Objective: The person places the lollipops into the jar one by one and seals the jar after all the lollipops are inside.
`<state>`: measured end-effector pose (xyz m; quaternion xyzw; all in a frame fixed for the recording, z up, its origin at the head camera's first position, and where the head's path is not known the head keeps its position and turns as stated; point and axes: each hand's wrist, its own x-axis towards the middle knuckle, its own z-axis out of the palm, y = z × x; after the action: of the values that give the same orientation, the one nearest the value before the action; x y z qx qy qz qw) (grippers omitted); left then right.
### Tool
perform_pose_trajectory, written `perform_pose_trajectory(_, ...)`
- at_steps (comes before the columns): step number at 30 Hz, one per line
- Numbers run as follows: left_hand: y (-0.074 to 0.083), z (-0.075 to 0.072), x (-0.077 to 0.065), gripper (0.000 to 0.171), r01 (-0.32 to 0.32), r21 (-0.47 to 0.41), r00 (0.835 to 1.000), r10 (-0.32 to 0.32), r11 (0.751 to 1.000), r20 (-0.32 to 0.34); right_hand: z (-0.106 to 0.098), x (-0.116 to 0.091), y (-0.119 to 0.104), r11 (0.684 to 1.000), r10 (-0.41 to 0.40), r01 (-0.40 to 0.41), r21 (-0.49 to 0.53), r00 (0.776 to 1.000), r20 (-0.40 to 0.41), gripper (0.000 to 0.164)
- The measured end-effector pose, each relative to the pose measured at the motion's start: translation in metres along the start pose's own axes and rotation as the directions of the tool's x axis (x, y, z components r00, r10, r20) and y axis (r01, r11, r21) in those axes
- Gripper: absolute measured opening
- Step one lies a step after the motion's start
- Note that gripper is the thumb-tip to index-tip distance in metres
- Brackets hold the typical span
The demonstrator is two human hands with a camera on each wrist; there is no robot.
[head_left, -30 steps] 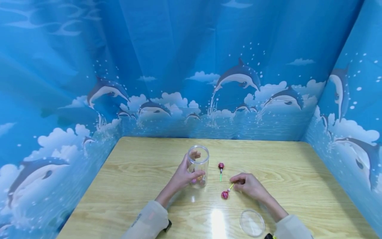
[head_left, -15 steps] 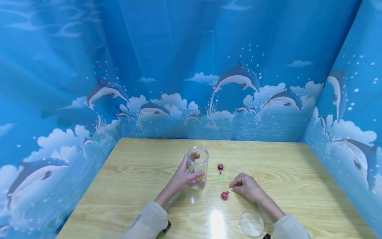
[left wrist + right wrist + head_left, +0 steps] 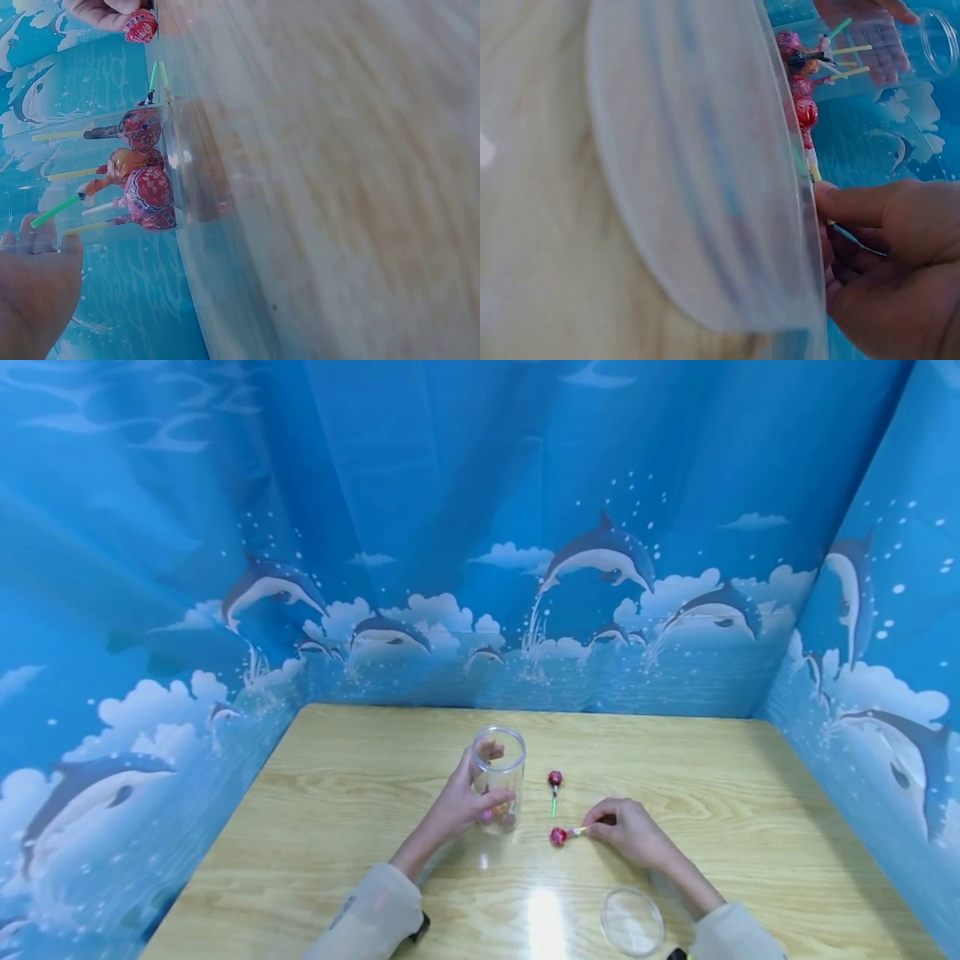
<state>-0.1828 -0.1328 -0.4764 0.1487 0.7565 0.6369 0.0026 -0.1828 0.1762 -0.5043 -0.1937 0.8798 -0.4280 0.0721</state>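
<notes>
My left hand [image 3: 456, 802] holds a clear plastic jar [image 3: 513, 783] that stands upright and uncapped on the table. Several wrapped lollipops [image 3: 148, 189] lie at the jar's bottom with yellow, green and white sticks, as the left wrist view shows. Right of the jar, my right hand [image 3: 632, 833] pinches the yellow stick of a red lollipop [image 3: 558, 837] between thumb and fingers, its candy end pointing left towards the jar. A second red lollipop [image 3: 555, 778] with a green stick rests on the table just behind it.
A clear round lid [image 3: 633, 923] lies near the right forearm and fills much of the right wrist view. The wood-grain table [image 3: 345, 777] is bordered at the back and sides by a blue curtain [image 3: 450, 527] printed with dolphins.
The right hand has turned the lollipop it pinches, so the candy end has swung up and slightly left. The left hand and jar have stayed in place.
</notes>
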Motion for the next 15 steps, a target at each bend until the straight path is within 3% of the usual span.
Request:
perform_pose_trajectory(2, 0.0, 0.0, 0.0, 0.085, -0.002, -0.001, 1.0, 0.002, 1.0, 0.004, -0.003, -0.001, 0.001, 0.994, 0.073, -0.074, 0.085, 0.997, 0.017, 0.002)
perform_pose_trajectory(6, 0.0, 0.0, 0.001, 0.086, -0.005, -0.002, 1.0, 0.005, 1.0, 0.015, -0.009, -0.003, 0.0, 0.956, 0.171, -0.174, 0.238, 0.985, 0.03, 0.011)
perform_pose_trajectory(15, 0.0, 0.0, 0.001, 0.087, 0.0, -0.004, 1.0, 0.0, 1.0, 0.013, -0.026, -0.004, -0.019, 0.865, 0.24, -0.201, 0.46, 0.971, -0.026, 0.019)
